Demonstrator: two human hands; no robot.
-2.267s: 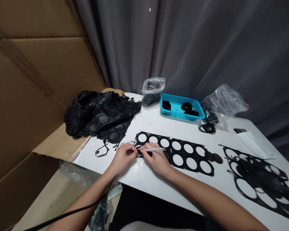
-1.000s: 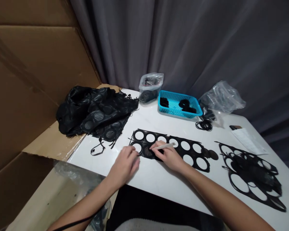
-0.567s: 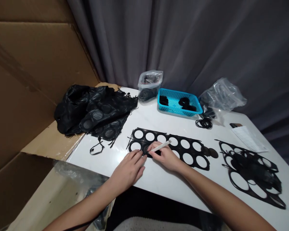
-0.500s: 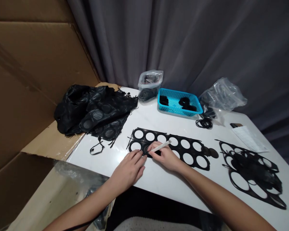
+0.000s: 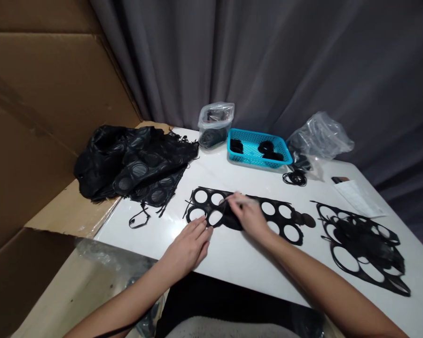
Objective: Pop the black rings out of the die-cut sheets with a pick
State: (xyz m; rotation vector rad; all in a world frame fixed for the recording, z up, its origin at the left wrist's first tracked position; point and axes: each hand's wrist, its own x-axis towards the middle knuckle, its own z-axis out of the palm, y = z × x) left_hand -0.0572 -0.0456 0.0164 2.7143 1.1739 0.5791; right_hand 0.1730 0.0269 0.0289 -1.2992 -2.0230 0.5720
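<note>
A black rubber-like sheet [image 5: 208, 206] with two rows of round holes lies on the white table. My left hand [image 5: 192, 239] rests flat with its fingertips on the sheet's lower left edge, holding nothing. Over the middle of the sheet, my right hand [image 5: 248, 213] is closed around a slim, pale, pen-like tool [image 5: 246, 201], somewhat blurred by motion. Dark material shows just beneath the right fingers; whether they also pinch it I cannot tell. White tabletop is visible through the holes left of that hand. Small dark discs [image 5: 307, 219] lie at the sheet's right end.
A heap of black perforated sheets [image 5: 137, 164] lies at the left. Behind are a clear tub [image 5: 216, 124], a blue basket [image 5: 259, 161] with black rings, and a plastic bag [image 5: 324, 136]. Loose rings [image 5: 295, 178], a paper [image 5: 359, 199] and cut black sheet scraps [image 5: 370, 244] sit at right.
My right hand has lifted and shifted up and right, the tool with it. The second lower hole, dark before, now shows white table. My left hand has stayed nearly in place.
</note>
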